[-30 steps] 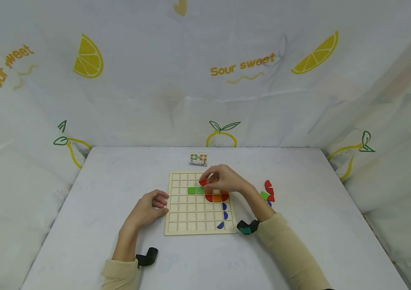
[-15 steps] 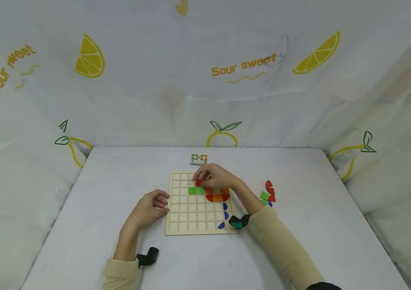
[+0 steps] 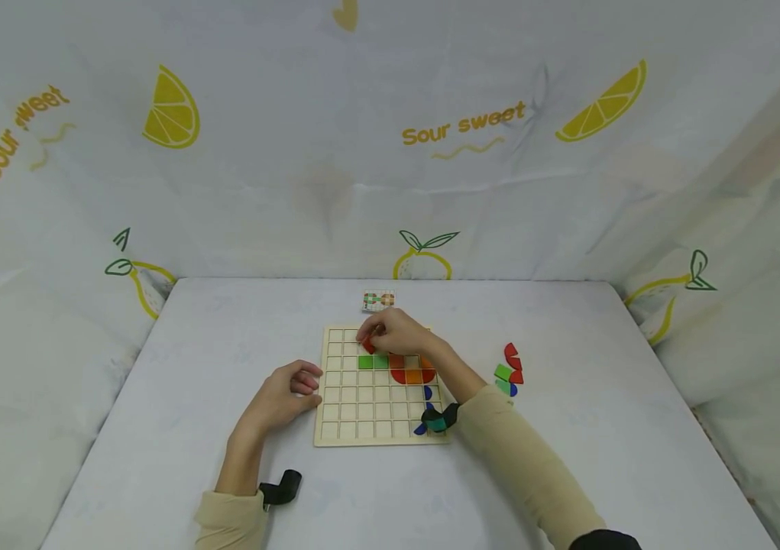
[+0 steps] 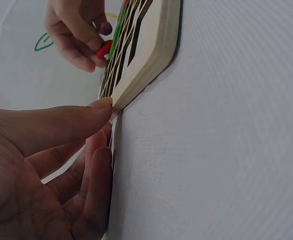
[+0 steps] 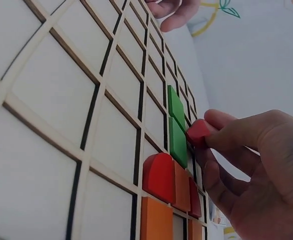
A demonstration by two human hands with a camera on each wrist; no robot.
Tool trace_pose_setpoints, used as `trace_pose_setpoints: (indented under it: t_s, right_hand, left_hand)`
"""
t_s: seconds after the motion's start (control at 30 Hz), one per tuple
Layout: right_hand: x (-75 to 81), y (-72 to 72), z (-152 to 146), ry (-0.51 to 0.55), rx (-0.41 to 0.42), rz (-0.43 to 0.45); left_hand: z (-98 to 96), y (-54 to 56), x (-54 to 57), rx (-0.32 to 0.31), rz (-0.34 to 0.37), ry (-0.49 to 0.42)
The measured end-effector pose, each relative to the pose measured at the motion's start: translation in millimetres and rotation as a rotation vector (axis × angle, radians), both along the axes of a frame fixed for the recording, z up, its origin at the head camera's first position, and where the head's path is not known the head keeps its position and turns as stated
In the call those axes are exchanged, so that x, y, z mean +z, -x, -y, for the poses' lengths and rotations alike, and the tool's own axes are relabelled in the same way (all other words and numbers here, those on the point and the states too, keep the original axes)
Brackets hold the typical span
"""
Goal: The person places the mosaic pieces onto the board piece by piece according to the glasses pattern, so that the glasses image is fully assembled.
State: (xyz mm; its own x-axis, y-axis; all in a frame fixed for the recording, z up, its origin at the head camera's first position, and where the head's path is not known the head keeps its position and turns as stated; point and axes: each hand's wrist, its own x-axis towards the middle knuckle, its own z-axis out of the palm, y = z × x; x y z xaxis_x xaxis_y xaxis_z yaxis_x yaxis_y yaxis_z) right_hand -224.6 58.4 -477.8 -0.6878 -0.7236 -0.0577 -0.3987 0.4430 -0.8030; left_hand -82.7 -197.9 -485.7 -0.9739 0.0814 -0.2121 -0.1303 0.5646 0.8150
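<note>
A wooden grid board (image 3: 348, 432) lies on the white table. My right hand (image 3: 396, 334) pinches a red rounded tile (image 5: 199, 134) between thumb and fingertips, over a far row of cells beside two green square tiles (image 3: 373, 362). Right of those, red and orange tiles (image 3: 413, 376) form a rounded group on the board. My left hand (image 3: 281, 395) is at the board's left edge, its thumb tip touching the wooden edge (image 4: 149, 75) and its other fingers loosely bent beside it. Blue rounded tiles (image 3: 427, 393) lie in the right columns, partly hidden by the right wrist strap.
Behind the board lies a small pattern card (image 3: 379, 300). To the right, loose red tiles (image 3: 512, 356), green tiles (image 3: 503, 372) and a blue tile (image 3: 514, 389) lie in a small cluster. A printed white cloth (image 3: 259, 153) hangs behind the table.
My right hand has moved left across the far rows with the red tile, from above the red and orange group to beyond the green tiles. The left hand stays at the edge.
</note>
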Motion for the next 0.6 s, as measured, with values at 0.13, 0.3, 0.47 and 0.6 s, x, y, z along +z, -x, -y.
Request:
trace_pose_setpoints:
  t_s: [0.13,0.3,0.47,0.6]
  right_hand:
    - [3.3,-2.2,3.1,-0.024,0.024,-0.067]
    - [5.4,-5.2,4.2,-0.036,0.009,-0.115]
    - [4.4,-6.8,5.3,-0.048,0.005,-0.106]
    - [3.8,-8.5,4.6,-0.048,0.008,-0.102]
  left_hand:
    - [0.6,-0.4,-1.3,-0.001,0.005,-0.002]
    - [-0.3,-1.0,-0.5,-0.005,0.002,-0.002]
    - [-0.4,-1.4,0.7,0.001,0.002,0.001]
    - [-0.6,-1.5,0.8,0.0,-0.001,0.004]
